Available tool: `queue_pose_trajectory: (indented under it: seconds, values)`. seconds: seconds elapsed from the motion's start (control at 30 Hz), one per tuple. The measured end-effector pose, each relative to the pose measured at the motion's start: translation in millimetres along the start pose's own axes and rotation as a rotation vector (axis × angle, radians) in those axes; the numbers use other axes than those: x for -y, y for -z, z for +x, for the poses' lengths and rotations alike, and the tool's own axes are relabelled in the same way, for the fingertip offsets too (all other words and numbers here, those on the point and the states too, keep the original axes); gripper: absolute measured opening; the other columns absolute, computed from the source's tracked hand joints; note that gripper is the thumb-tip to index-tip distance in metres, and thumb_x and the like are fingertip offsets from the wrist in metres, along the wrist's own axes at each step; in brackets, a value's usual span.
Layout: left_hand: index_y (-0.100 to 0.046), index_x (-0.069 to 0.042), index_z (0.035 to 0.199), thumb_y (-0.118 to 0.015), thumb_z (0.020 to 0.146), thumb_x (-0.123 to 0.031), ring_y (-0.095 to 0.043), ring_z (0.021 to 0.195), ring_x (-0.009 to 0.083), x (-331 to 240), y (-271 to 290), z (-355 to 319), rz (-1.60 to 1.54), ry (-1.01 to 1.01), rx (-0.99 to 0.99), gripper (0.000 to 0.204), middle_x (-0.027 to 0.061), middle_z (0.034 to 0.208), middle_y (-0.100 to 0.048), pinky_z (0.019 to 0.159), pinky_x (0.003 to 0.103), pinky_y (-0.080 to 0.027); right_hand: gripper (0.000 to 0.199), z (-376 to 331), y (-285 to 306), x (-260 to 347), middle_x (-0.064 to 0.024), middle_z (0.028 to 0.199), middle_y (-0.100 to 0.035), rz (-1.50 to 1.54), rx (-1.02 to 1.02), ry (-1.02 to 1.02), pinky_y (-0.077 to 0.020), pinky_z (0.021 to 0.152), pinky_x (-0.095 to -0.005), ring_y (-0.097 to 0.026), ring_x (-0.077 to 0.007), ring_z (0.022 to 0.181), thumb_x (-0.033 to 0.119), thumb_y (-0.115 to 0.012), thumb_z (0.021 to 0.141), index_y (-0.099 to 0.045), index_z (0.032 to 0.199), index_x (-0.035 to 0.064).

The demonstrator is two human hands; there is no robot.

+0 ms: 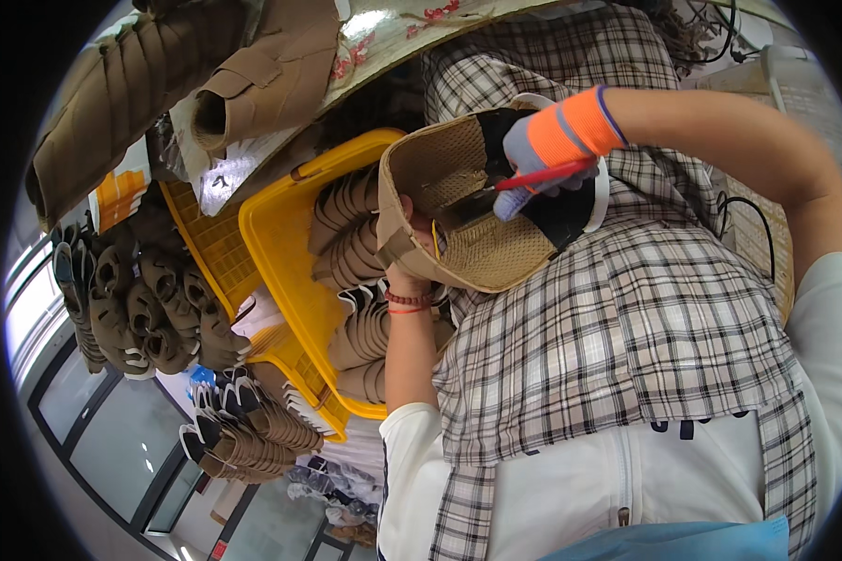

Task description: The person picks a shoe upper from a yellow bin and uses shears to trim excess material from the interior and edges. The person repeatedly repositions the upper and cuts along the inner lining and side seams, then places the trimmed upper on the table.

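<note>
A tan and brown shoe upper (485, 252) is tilted in front of my lap, its mesh lining facing up and a black part at its right end. My bare left hand (405, 280) grips its left edge, with some fingers hidden by the upper. My right hand (538, 150), in a grey and orange glove, is closed round a red-handled brush (554, 174). The brush's dark end reaches into the upper against the lining. A plaid apron (589, 309) covers my lap just below the upper.
A yellow crate (276, 252) beside my left arm holds stacked brown uppers (360, 337). More brown uppers (271, 70) lie on the worktable (370, 51) at the upper left. Bunches of uppers (150, 309) sit further left. A black cable (758, 210) runs at the right.
</note>
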State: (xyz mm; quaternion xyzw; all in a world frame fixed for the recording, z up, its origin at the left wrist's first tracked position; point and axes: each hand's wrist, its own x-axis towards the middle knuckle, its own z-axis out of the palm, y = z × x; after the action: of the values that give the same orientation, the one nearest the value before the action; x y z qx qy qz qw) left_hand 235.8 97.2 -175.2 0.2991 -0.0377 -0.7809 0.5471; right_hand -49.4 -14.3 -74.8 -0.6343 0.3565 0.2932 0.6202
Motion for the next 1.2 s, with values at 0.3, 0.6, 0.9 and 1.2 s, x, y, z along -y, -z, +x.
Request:
queue_pose_trajectory:
  seconds: [0.3,0.6,0.9,1.2]
  values:
    - [-0.060,-0.004,0.114,-0.064,0.088,-0.013,-0.058,0.103,0.0185,31,-52,8,0.411,-0.267,-0.114,0.028,0.0070,0.114,-0.062,0.088,0.039,-0.048,0.053,-28,-24,-64,-0.0032,0.059,-0.053,0.315,0.164,0.055,-0.0430,0.046,-0.0259,-0.051,-0.0109,0.050,0.055,-0.062,0.082,-0.058,0.074,0.0022]
    - [-0.052,0.000,0.123,-0.047,0.098,-0.021,-0.063,0.072,0.0141,-2,-64,5,0.350,-0.030,0.145,0.033,0.0135,0.113,-0.062,0.052,0.019,-0.048,0.030,-96,-28,-97,-0.0006,0.070,-0.058,0.095,-0.672,0.519,-0.0450,0.058,-0.0246,-0.054,-0.0092,0.063,0.034,-0.065,0.086,-0.059,0.086,0.0052]
    - [-0.054,0.000,0.124,-0.053,0.089,-0.002,-0.058,0.105,0.0190,-2,-106,32,1.203,-0.272,0.245,0.036,0.0087,0.116,-0.061,0.091,0.030,-0.046,0.035,-133,15,-142,-0.0059,0.094,-0.061,0.331,-2.049,0.459,-0.0475,0.075,-0.0252,-0.057,-0.0127,0.081,0.006,-0.067,0.084,-0.053,0.115,-0.0005]
    - [-0.050,-0.007,0.129,-0.061,0.078,0.001,-0.035,0.126,0.0343,-93,-140,27,1.800,-1.451,-0.558,0.052,0.0196,0.136,-0.039,0.104,0.040,-0.031,0.037,-133,26,-146,-0.0050,0.108,-0.064,0.352,-2.083,0.566,-0.0464,0.079,-0.0219,-0.058,-0.0089,0.088,0.004,-0.067,0.083,-0.053,0.117,0.0021]
